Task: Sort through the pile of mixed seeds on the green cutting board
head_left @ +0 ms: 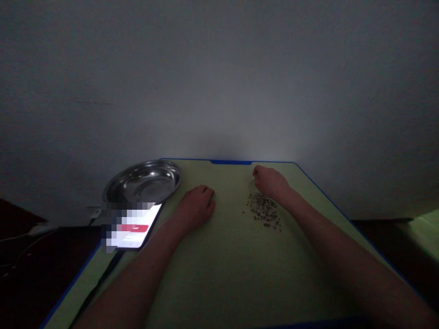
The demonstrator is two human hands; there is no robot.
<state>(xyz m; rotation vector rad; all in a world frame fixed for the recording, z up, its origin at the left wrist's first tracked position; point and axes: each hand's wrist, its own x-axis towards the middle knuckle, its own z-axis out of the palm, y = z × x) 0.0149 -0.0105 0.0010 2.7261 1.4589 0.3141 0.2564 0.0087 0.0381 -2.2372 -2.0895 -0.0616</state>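
My left hand (196, 206) rests knuckles-up on the pale green board (226, 265), its fingers curled under into a loose fist with nothing seen in it. My right hand (270, 182) lies further back on the board, fingers also curled together; whether they pinch anything is hidden. Just in front of the right hand lies a small scatter of dark grains (263, 211). A round steel plate (144, 181) stands at the board's back left corner, to the left of my left hand.
A lit phone (135, 227) lies on the board's left edge, in front of the steel plate. The board has a blue rim (230, 161) and meets a grey wall behind. Dark floor and cables lie to the left.
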